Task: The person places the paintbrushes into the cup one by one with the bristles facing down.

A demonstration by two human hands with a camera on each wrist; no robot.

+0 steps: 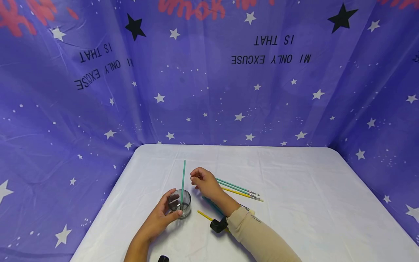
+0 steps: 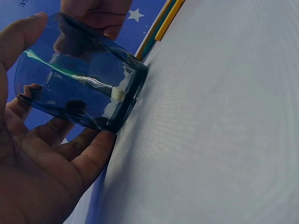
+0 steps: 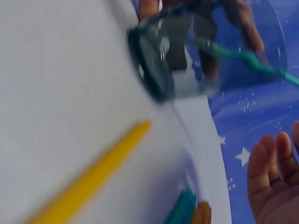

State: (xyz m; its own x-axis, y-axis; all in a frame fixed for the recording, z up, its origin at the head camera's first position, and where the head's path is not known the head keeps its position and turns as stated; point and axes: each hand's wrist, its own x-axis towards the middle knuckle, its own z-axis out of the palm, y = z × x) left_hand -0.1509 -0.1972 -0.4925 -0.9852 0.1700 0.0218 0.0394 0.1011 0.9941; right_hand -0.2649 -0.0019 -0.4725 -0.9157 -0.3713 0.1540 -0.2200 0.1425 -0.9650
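My left hand (image 1: 158,222) grips a clear smoky glass tumbler (image 2: 93,79) that stands on the white table. Fingers and thumb wrap its sides. Inside the tumbler leans a teal-handled paintbrush (image 1: 183,178), its pale bristle end down at the bottom in the left wrist view. Just right of the tumbler, my right hand (image 1: 206,183) hovers over more brushes, fingers loosely bent and nothing seen in them. In the right wrist view its fingers (image 3: 259,168) are apart from the glass. Part of the right palm is out of that view.
Teal brushes (image 1: 229,182) and a yellow brush (image 1: 237,191) lie right of my right hand. Another yellow brush (image 1: 204,215) lies nearer, partly behind the black wrist camera (image 1: 218,225). A purple star-printed curtain (image 1: 209,91) hangs behind the table (image 1: 294,174).
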